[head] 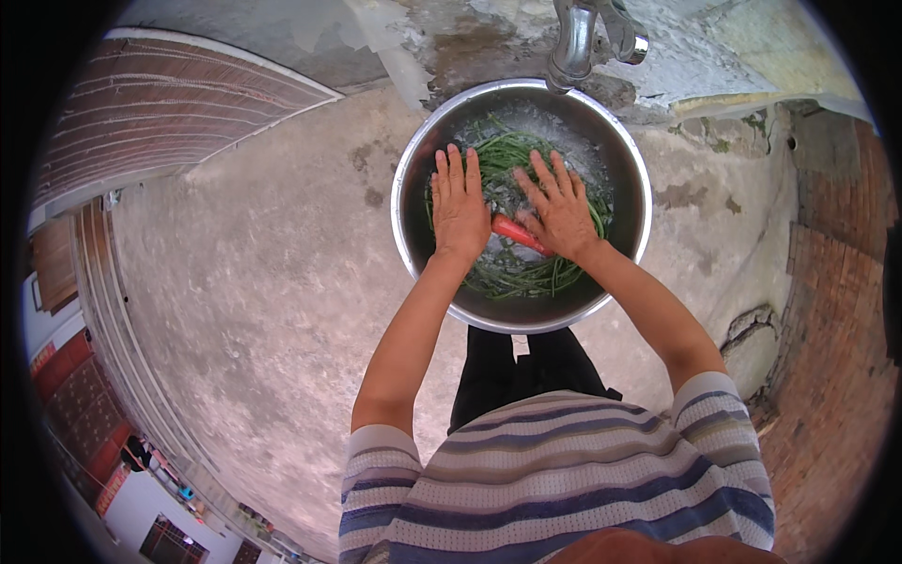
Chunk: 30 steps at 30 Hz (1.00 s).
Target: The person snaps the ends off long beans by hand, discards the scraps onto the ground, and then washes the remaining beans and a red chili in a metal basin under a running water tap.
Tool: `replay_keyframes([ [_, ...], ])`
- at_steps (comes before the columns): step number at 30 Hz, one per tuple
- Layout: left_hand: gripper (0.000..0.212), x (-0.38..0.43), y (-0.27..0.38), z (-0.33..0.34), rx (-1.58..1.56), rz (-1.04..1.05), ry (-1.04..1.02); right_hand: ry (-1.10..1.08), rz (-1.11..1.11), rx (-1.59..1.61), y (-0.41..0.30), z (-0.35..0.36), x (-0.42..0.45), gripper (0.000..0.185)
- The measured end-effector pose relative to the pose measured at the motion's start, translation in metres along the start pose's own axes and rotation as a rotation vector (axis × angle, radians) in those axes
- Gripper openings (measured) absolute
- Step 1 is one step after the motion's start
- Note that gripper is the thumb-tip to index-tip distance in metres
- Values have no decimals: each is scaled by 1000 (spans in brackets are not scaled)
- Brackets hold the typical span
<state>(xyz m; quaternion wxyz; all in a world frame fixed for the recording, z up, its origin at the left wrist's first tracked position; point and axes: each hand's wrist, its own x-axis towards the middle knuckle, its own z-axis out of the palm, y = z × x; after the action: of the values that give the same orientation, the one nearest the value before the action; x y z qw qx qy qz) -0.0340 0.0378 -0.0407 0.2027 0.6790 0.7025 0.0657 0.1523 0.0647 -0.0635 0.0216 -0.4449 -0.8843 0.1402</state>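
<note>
A round stainless steel basin (521,324) holds water, long thin green vegetables (518,151) and a carrot (520,235). Both hands are over the basin, palms down. My left hand (459,215) is on the left side with its fingers extended, its palm edge by the carrot's upper end. My right hand (560,204) lies over the greens at the right, fingers spread and slightly blurred, its thumb side by the carrot's lower end. The palms' undersides are hidden, so any contact with the carrot cannot be told for sure.
A metal faucet (572,53) hangs over the basin's far rim, by a rough, peeling wall (486,42). Concrete floor (268,268) surrounds the basin. Brick paving (824,338) lies at the right, and a ribbed brown surface (176,106) stands at the upper left.
</note>
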Motion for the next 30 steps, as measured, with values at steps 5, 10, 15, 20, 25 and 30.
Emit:
replay_keyframes([
  [5, 99, -10, -9, 10, 11, -30, -51, 17, -73, -119, 29, 0, 12, 63],
  [10, 95, -9, -13, 19, -21, -59, 51, -103, -181, -114, 11, 3, 3, 62],
  [15, 81, -4, -4, 34, -119, -88, -6, 101, 153, 83, 9, 12, 9, 69],
  [20, 44, 4, 0, 23, -253, -249, 68, 100, 128, 485, -4, -4, 1, 48],
  [25, 35, 0, 10, -30, -109, -166, -56, 189, 108, 447, 10, -49, -7, 31],
  [30, 59, -21, 9, -50, -207, 34, 316, 23, 7, 144, 10, -77, -22, 40],
])
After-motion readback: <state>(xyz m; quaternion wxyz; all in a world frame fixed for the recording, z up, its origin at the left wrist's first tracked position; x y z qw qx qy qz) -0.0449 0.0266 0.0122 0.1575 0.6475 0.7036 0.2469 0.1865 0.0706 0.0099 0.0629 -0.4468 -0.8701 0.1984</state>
